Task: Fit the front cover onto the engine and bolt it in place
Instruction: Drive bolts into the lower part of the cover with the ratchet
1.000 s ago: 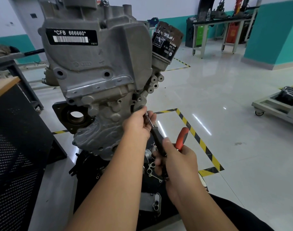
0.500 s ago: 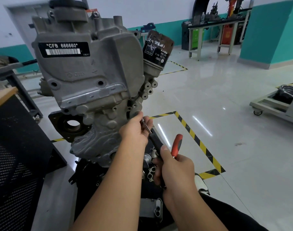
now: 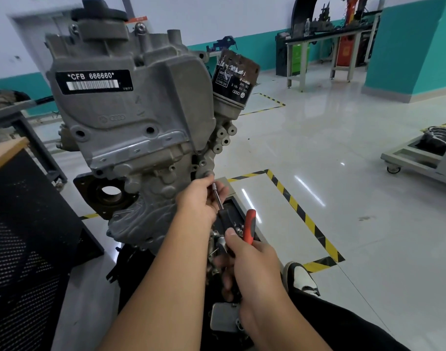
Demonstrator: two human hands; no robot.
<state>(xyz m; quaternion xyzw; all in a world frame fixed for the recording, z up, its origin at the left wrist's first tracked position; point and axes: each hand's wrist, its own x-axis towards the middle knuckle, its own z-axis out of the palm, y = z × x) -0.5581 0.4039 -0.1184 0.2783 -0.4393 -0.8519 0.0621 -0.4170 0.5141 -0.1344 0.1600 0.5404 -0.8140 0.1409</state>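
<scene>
Front cover (image 3: 130,127) bolt hidden behind left hand (image 3: 200,201).

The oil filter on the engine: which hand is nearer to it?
Left. The left hand is below the oil filter, at the cover's edge; the right hand is lower, gripping the ratchet handle.

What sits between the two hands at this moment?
In the head view, the tool's thin metal shaft and black body span from the left hand down to the right hand, which grips its red handle.
</scene>
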